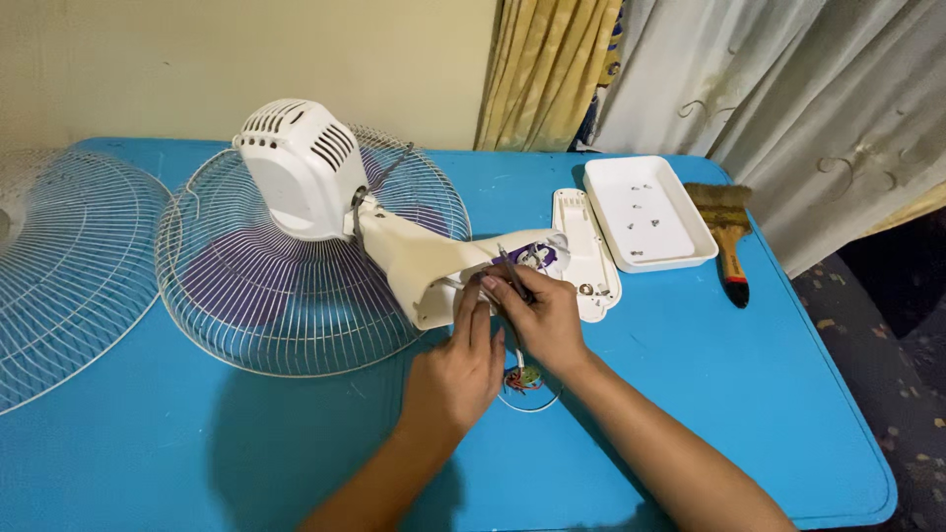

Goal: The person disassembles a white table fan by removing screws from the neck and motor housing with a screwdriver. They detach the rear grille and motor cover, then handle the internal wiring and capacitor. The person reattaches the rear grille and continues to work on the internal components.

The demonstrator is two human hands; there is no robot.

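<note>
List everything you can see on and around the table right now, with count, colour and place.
Table: one, blue, fills the view.
Fan body: one, white motor housing and neck, lying on its wire guard at centre left.
Loose wire guard: one, white, far left on the table.
Cover panel: one, white, lying open right of the fan neck.
Tray: one, white, upper right, holding several small screws.
Paintbrush: one, wooden handle with red and black tip, right of the tray.
Wires: a small bundle, red and white, under the hands.
Curtains: yellow and grey, behind the table.
Left hand: touching the fan neck's open end.
Right hand: holding a thin tool at the neck.
</note>
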